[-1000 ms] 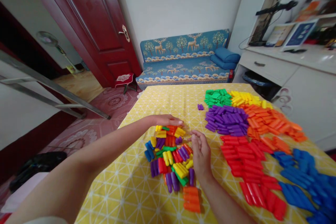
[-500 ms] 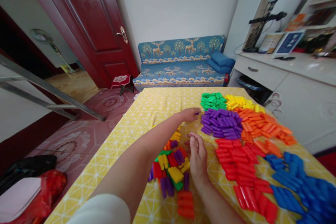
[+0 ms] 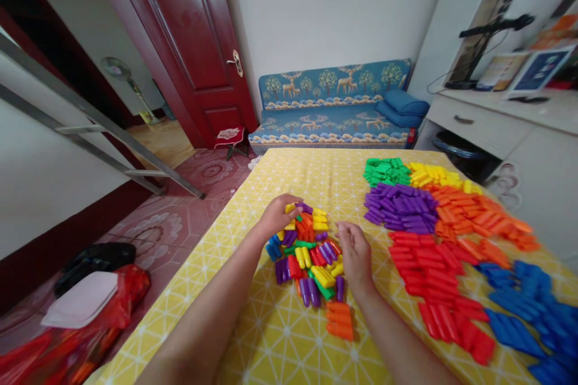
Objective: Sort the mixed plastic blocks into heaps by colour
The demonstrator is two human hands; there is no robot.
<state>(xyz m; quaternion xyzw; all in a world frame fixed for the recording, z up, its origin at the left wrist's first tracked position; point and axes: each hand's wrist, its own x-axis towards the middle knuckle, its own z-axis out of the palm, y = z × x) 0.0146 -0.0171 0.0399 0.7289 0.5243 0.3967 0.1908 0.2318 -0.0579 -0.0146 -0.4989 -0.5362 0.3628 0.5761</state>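
On the left, the left hand point(image 3: 280, 215) bends over the far left edge of a mixed pile point(image 3: 303, 257); its fingers are near a purple piece point(image 3: 304, 207), but one cannot tell whether the grip is closed on it. The mixed pile lies on the surface point(image 3: 280, 343) between the hands and has six colours together, so this portion looks not yet separated. An orange block point(image 3: 339, 320) lies at its near edge. The right hand point(image 3: 356, 252) is just beside the pile, fingers curled; whether its grip contains something, one cannot tell. Further right, each heap is already of one colour: green heap point(image 3: 386, 172), purple heap point(image 3: 401, 209), red heap point(image 3: 433, 271), yellow heap point(image 3: 436, 175), orange heap point(image 3: 478, 210) and blue heap point(image 3: 528, 301). The larger part seems done. The pieces look like smooth, shiny plastic, as short rounded bars joined side by side. Yellow fabric with white triangle lines covers the surface.
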